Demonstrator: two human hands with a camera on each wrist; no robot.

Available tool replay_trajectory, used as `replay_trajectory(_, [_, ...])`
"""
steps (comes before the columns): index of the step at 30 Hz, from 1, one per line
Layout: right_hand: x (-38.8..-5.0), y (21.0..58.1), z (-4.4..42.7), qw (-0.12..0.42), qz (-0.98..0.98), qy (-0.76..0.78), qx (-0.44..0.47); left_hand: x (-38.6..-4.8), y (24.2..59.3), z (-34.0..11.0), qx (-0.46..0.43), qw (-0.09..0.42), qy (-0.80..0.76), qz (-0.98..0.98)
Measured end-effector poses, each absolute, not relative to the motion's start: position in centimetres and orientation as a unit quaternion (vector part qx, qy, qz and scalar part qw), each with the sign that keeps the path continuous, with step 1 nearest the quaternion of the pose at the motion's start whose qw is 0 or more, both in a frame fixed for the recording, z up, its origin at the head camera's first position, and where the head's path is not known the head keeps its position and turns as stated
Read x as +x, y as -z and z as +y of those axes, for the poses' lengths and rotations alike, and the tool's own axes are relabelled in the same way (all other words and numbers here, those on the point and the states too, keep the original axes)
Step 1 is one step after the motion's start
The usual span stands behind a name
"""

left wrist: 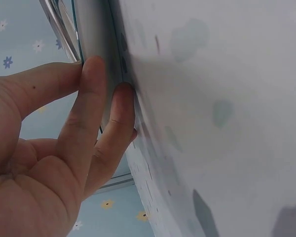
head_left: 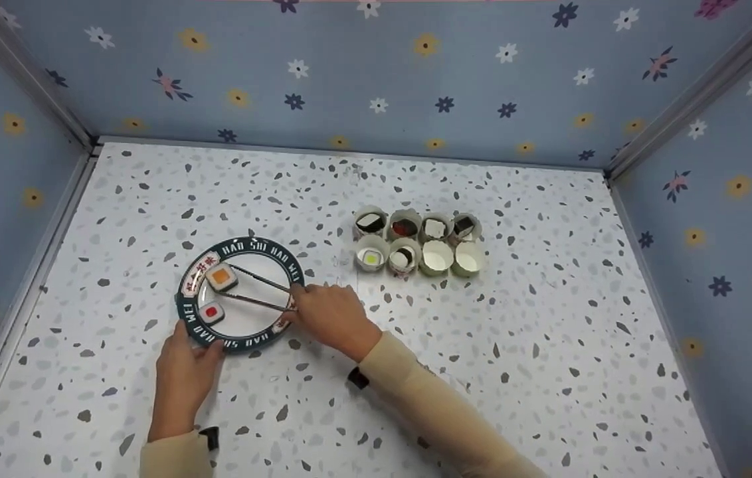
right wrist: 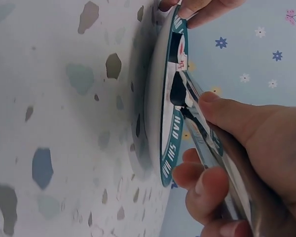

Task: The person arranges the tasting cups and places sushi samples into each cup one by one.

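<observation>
A round white plate with a dark green lettered rim (head_left: pixel 263 341) sits at the left of the table. On its left side lie a toy sushi roll with an orange centre (head_left: pixel 221 275) and a smaller one with a red centre (head_left: pixel 211 313). My right hand (head_left: pixel 335 317) grips metal tongs (head_left: pixel 260 279), their two arms spread either side of the orange-centred roll; whether both tips touch it, I cannot tell. With my left hand (head_left: pixel 183 368) I pinch the plate's near-left rim; the left wrist view has fingers (left wrist: pixel 93 74) against the plate's underside.
Right of the plate stand two rows of small paper cups (head_left: pixel 438 257), several with toy sushi pieces inside. The speckled white table (head_left: pixel 549 299) is bounded by blue floral panels (head_left: pixel 349 73) at the back and sides.
</observation>
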State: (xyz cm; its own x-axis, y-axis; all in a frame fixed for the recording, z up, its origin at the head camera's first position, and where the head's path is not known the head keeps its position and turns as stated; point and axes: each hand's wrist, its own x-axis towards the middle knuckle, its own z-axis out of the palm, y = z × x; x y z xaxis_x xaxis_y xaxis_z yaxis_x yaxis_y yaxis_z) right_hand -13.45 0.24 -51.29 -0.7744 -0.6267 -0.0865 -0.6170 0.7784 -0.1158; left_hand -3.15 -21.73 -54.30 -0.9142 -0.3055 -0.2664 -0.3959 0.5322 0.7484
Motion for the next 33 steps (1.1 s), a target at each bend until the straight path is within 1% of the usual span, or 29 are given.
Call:
replay_trajectory(6, [-13.0, 50.8, 2.6, 0.034, 0.942, 0.028, -0.333, -3.1, 54.2, -21.8, -0.200, 0.056, -0.440, 0.874])
replay_trajectory(9, [-12.6, 50.7, 3.9, 0.001, 0.941, 0.013, -0.337, -3.1, 54.2, -21.9, -0.201, 0.053, -0.439, 0.874])
replay_trajectory(13, [-12.1, 50.1, 5.8, -0.024, 0.941, 0.003, -0.336, -3.1, 54.3, -21.8, -0.202, 0.046, -0.436, 0.876])
replay_trajectory(20, [-11.6, 48.1, 10.3, 0.003, 0.952, 0.025, -0.307, -3.1, 54.2, -21.8, -0.197, 0.049, -0.436, 0.877])
replay_trajectory(33, [-10.6, 44.3, 19.3, -0.012, 0.977, 0.060, -0.204, -3.2, 54.1, -21.7, -0.200, 0.055, -0.444, 0.872])
